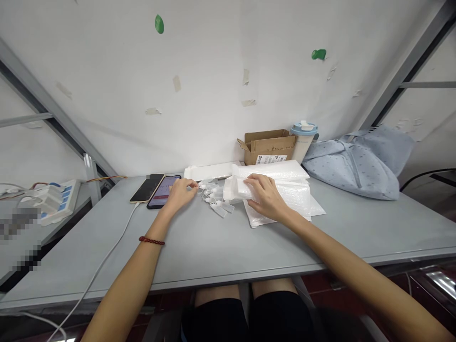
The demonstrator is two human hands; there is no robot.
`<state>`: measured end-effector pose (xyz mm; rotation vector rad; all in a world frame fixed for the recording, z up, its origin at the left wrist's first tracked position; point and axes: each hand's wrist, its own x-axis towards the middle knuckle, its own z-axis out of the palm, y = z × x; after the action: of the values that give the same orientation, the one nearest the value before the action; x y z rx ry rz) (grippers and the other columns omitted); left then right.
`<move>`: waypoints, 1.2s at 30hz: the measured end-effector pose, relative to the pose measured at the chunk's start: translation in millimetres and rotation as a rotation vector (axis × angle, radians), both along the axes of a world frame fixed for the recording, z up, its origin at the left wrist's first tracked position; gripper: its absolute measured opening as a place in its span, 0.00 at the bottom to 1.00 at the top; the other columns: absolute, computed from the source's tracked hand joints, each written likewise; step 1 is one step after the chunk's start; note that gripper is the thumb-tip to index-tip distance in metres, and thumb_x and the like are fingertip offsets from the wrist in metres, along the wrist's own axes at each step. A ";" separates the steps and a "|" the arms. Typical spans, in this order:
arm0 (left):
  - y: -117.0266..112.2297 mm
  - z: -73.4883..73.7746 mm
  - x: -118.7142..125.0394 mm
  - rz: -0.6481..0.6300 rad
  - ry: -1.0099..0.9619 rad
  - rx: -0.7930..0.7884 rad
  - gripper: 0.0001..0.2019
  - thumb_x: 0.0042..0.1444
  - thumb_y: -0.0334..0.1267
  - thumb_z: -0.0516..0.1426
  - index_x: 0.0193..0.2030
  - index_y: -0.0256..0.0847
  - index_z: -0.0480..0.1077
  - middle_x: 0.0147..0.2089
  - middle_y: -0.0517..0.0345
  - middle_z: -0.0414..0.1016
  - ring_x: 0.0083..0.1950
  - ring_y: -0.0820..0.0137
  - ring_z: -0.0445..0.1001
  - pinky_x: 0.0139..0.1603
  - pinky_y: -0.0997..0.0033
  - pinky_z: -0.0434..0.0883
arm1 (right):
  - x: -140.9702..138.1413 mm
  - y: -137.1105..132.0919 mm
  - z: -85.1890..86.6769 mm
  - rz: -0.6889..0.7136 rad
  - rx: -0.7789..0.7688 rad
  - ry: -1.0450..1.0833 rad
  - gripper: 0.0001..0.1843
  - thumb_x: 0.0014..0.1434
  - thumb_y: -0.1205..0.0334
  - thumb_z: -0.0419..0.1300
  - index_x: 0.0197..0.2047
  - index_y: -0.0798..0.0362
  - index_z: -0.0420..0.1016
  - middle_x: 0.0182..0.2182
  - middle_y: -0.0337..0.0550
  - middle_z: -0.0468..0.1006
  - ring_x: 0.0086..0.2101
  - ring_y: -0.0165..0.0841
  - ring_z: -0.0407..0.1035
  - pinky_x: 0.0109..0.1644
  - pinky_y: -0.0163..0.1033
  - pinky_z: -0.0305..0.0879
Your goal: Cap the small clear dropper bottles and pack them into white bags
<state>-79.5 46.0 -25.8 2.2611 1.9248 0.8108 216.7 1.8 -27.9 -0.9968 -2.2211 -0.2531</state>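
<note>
My left hand reaches over the grey table with its fingertips pinched on a small white item at the edge of a heap of small clear packets. My right hand rests on a stack of white bubble-wrap bags, fingers curled around the edge of the top bag. A red bead bracelet sits on my left wrist.
Two phones lie left of my left hand, one with a white cable running off the front edge. Behind the bags stand a cardboard box and a lidded cup. A blue cloth bag lies right. A power strip sits far left.
</note>
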 end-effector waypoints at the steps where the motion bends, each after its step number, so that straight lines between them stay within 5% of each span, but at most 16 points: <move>1: 0.0 0.8 0.6 -0.006 -0.025 0.005 0.10 0.49 0.40 0.53 0.30 0.44 0.75 0.39 0.53 0.78 0.44 0.57 0.69 0.47 0.57 0.63 | 0.0 -0.1 0.1 -0.002 -0.002 -0.001 0.25 0.49 0.70 0.56 0.52 0.54 0.59 0.49 0.56 0.65 0.49 0.46 0.60 0.50 0.49 0.55; 9: 2.5 -0.9 3.9 -0.025 -0.158 -0.068 0.07 0.47 0.39 0.51 0.26 0.41 0.68 0.33 0.55 0.76 0.36 0.65 0.70 0.40 0.67 0.64 | 0.1 -0.2 0.2 -0.002 -0.008 -0.008 0.25 0.49 0.70 0.56 0.52 0.55 0.60 0.49 0.56 0.65 0.49 0.46 0.60 0.50 0.49 0.55; 15: 2.7 5.4 3.5 -0.036 -0.191 0.068 0.07 0.52 0.38 0.47 0.31 0.40 0.64 0.34 0.54 0.73 0.37 0.66 0.69 0.41 0.66 0.64 | 0.0 0.2 -0.4 -0.018 -0.017 -0.018 0.25 0.49 0.70 0.56 0.52 0.54 0.59 0.50 0.56 0.65 0.49 0.46 0.60 0.50 0.49 0.54; 23: -22.2 27.4 28.8 -0.204 -0.289 0.111 0.07 0.56 0.40 0.49 0.34 0.41 0.65 0.36 0.57 0.72 0.39 0.68 0.68 0.38 0.71 0.63 | -0.3 1.5 -2.6 -0.035 -0.023 -0.035 0.25 0.49 0.70 0.55 0.53 0.54 0.59 0.49 0.56 0.64 0.49 0.46 0.60 0.50 0.49 0.54; 36: -42.0 32.6 51.4 -0.328 -0.297 0.080 0.06 0.59 0.37 0.48 0.35 0.40 0.65 0.35 0.58 0.71 0.37 0.69 0.67 0.30 0.73 0.61 | 0.6 2.9 -2.7 -0.087 -0.055 -0.044 0.25 0.49 0.69 0.56 0.52 0.55 0.60 0.50 0.56 0.64 0.48 0.46 0.60 0.50 0.49 0.54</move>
<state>-28.1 4.0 6.7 2.2575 1.3740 1.1125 217.3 4.7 -30.6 -1.1296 -2.2380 -0.2564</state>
